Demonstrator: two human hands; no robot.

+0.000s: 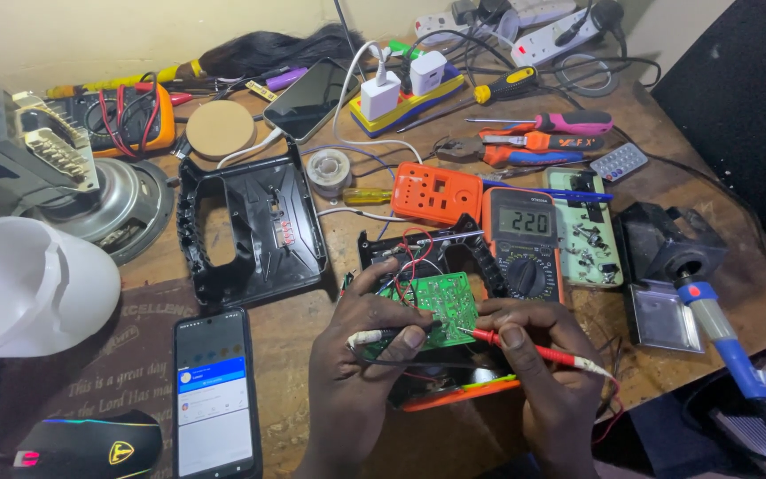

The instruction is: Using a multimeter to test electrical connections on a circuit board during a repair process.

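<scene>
A green circuit board (432,303) lies in an open black and orange case (454,390) at the table's front. My left hand (356,364) pinches a black test probe (383,336) against the board's left side. My right hand (547,364) holds a red test probe (534,350) with its tip on the board's lower right. Both probe leads run toward an orange multimeter (523,244) just behind the board, whose display is lit. Red and black wires (410,253) loop from the board's far edge.
A black plastic shell (250,226) lies left of the board. A lit phone (214,395) and a mouse (86,448) sit front left. A soldering iron (724,333) on its stand sits at right. Screwdrivers (547,133), pliers, chargers, a speaker (108,208) and a second meter crowd the back.
</scene>
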